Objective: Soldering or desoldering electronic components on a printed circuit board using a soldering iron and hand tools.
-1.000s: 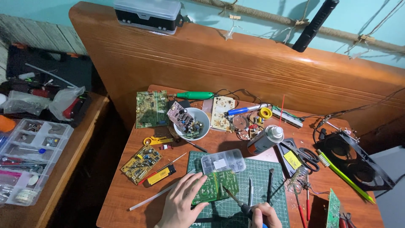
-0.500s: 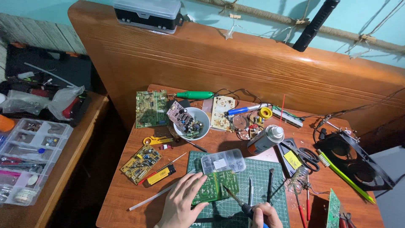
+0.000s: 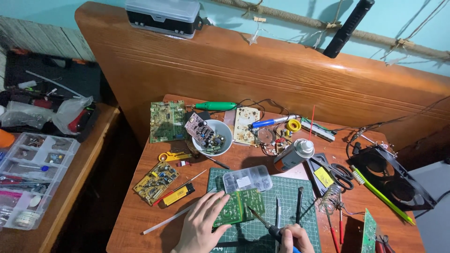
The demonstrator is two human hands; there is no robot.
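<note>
My left hand [image 3: 200, 226] lies flat on the left part of a green circuit board [image 3: 244, 210] that rests on the green cutting mat [image 3: 286, 187] at the table's near edge. My right hand [image 3: 294, 238] grips a soldering iron [image 3: 263, 223] with a dark handle; its tip points up-left and touches the board's right side. Both wrists are cut off by the bottom of the frame.
A clear parts box [image 3: 247, 178] sits just beyond the board. Farther back are a white bowl [image 3: 224, 132] of boards, a spray can [image 3: 293, 153], scissors [image 3: 338, 170], a black fan [image 3: 393, 178], more circuit boards [image 3: 167, 120] and a yellow board [image 3: 156, 182]. An organiser tray [image 3: 33, 175] lies left.
</note>
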